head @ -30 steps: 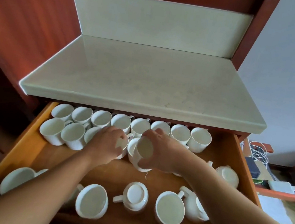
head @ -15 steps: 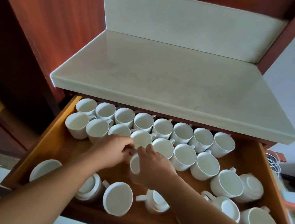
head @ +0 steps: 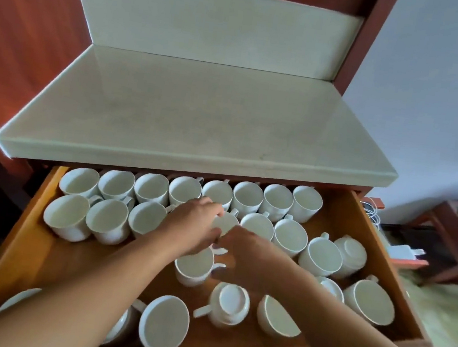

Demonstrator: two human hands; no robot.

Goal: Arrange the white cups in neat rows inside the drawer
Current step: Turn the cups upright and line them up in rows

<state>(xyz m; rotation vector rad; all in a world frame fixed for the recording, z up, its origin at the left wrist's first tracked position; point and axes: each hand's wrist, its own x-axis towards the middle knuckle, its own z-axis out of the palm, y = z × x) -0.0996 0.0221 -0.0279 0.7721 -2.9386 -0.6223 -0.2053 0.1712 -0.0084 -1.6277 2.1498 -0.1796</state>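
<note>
Wooden drawer under counter: left hand grips second-row cup, right hand by loose cup handle, grip unclear; seat cup upright, snug against neighbours, handle angled like the rest.

- The white cups look to us like glazed ceramic, smooth, with a soft sheen rather than a hard gloss.
- The drawer is orange-brown wood. We see a smooth, varnished floor and walls that catch a little light.
- The countertop above it reads to us as pale polished stone, smooth and faintly veined, with a dull reflection on its top.
- The backsplash seems to be the same pale stone, somewhat more matt.
- The cabinet panel is dark reddish wood with visible grain and a satin finish.
- The wall looks matt and painted, though we cannot make out its texture.
</note>
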